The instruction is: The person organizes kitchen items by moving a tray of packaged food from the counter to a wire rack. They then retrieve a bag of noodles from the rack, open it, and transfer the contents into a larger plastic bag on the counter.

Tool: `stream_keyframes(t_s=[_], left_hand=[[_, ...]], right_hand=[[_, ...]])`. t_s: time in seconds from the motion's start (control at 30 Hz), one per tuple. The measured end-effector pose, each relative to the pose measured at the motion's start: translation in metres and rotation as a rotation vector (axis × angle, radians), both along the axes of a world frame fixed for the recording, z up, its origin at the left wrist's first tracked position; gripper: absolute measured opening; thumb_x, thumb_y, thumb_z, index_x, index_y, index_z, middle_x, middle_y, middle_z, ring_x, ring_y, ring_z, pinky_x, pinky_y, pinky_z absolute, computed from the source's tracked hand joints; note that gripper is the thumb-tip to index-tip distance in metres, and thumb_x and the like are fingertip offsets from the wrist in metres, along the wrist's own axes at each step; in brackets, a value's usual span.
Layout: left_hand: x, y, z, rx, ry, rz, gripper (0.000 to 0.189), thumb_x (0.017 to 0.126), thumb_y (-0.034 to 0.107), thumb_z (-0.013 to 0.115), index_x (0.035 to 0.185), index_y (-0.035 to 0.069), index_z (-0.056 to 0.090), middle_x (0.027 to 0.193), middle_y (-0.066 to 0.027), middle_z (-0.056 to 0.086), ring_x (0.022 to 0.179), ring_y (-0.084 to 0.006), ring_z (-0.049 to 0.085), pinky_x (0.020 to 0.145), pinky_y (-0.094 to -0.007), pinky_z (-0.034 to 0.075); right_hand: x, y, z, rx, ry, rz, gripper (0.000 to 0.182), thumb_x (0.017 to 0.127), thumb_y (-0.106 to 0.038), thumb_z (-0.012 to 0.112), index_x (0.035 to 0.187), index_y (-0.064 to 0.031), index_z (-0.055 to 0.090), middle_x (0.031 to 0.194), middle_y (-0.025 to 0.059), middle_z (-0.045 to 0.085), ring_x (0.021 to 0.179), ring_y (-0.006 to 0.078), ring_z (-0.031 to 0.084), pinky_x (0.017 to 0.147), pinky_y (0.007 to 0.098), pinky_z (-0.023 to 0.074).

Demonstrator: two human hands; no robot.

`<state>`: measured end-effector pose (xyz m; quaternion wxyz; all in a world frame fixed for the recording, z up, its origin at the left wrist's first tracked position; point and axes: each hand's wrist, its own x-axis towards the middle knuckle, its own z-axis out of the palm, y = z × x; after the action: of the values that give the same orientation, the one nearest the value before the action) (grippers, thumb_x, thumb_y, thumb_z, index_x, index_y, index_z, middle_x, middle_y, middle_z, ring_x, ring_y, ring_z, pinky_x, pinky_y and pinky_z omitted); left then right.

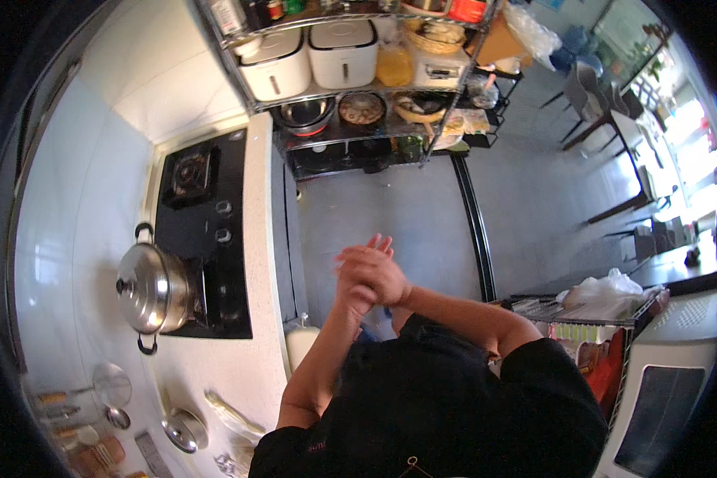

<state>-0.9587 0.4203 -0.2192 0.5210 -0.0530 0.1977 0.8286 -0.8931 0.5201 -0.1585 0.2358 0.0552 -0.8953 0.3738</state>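
Before my body, over the grey floor, my two hands are pressed together. My right hand (383, 276) lies across my left hand (351, 294) and covers much of its palm and fingers. A few fingertips stick up past the top of the pair, slightly blurred. No object shows between the palms. To the left, a lidded steel pot (149, 290) with black handles sits on the near burner of a black gas hob (230, 272). The far burner (190, 173) has nothing on it.
A wire shelf rack (358, 128) ahead holds white bins, bowls and baskets. On the pale counter (215, 364) stands a small lidded pot (185, 430). Utensils hang at lower left. A black floor track (475, 227), a dining table (630, 143) and a white appliance (663, 394) are to the right.
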Motion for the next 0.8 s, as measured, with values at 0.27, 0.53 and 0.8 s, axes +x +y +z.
stream_keyframes(t_s=[0.27,0.53,0.8], left_hand=[[-0.061,0.106,0.057,0.107,-0.115,-0.054,0.043,0.101,0.027,0.055,0.142,0.016,0.049,0.148,-0.0130,0.048,0.136,-0.0291,0.046,0.115,-0.0518,0.036],[-0.094,0.285,0.018,-0.066,-0.365,-0.058,0.025,0.096,0.013,0.058,0.121,0.011,0.061,0.128,-0.0112,0.061,0.102,-0.0216,0.063,0.093,-0.0390,0.053],[-0.105,0.446,0.015,-0.189,-0.325,-0.243,0.026,0.096,0.002,0.055,0.118,0.011,0.063,0.112,-0.0077,0.067,0.086,-0.0184,0.064,0.077,-0.0303,0.056]], right_hand=[[0.021,0.208,-0.104,-0.227,-0.471,-0.739,0.032,0.095,-0.034,0.060,0.111,-0.0085,0.071,0.103,0.0157,0.072,0.094,0.0341,0.069,0.081,0.0414,0.0539],[0.020,0.338,-0.095,-0.419,-0.623,-0.409,0.029,0.093,-0.029,0.064,0.114,-0.0093,0.070,0.101,0.0128,0.074,0.093,0.0277,0.071,0.081,0.0382,0.0543],[0.001,0.493,-0.014,-0.924,-0.343,-0.291,0.028,0.098,-0.008,0.061,0.122,0.0045,0.063,0.106,0.0128,0.071,0.097,0.0181,0.069,0.087,0.0313,0.0546]])
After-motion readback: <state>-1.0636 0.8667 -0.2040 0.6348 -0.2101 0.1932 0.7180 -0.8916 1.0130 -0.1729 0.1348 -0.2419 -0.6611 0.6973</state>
